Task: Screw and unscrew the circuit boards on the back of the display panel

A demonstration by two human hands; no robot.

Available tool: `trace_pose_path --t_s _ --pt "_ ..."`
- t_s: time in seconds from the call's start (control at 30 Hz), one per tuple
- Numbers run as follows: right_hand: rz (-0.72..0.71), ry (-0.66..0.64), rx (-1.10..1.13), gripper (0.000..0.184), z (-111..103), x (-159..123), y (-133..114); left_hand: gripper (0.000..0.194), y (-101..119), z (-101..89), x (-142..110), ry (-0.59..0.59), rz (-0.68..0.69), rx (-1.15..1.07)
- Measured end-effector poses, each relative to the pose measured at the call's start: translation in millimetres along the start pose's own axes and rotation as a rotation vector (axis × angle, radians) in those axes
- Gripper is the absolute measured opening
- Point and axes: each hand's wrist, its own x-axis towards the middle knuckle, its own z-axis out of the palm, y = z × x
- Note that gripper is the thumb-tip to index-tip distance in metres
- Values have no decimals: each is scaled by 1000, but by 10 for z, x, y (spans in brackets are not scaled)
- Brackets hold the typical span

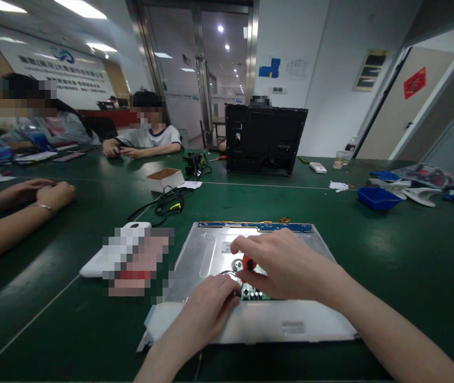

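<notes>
A silver display panel (195, 266) lies flat on the table in front of me, with a blue circuit strip (227, 227) along its far edge. Near its middle a small green circuit board (256, 292) shows between my hands. My right hand (290, 263) is closed round a screwdriver (249, 263) with a red and black handle, held over the board; its tip is hidden. The fingers of my left hand (213, 300) are pressed together at the board's left side, beside a thin wire (230, 273). What they pinch, if anything, is hidden.
Left of the panel lies a white device (95, 260) beside a blurred pink item. Beyond are black cables (163, 205), an open box (165, 180) and a standing black monitor back (264, 141). A blue tray (378, 198) sits right. Another person's hands (51, 197) rest at left.
</notes>
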Motion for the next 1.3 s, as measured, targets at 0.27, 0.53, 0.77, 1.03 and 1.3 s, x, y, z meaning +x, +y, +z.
trace_pose_path --t_s 0.27,0.53,0.77,1.03,1.3 --pt "19 -5 10 22 -35 -25 11 15 25 -17 -11 0 -6 13" --pt "11 -6 -1 22 -28 -16 16 17 24 -11 -16 7 1 -4" --pt "9 -30 10 22 -21 -3 0 17 6 8 -23 20 5 -7" --pt "6 -33 0 20 -21 -6 -9 17 23 -14 -21 24 -8 -18" --pt "12 -28 -28 21 -16 7 -6 17 37 -22 -33 32 0 -8"
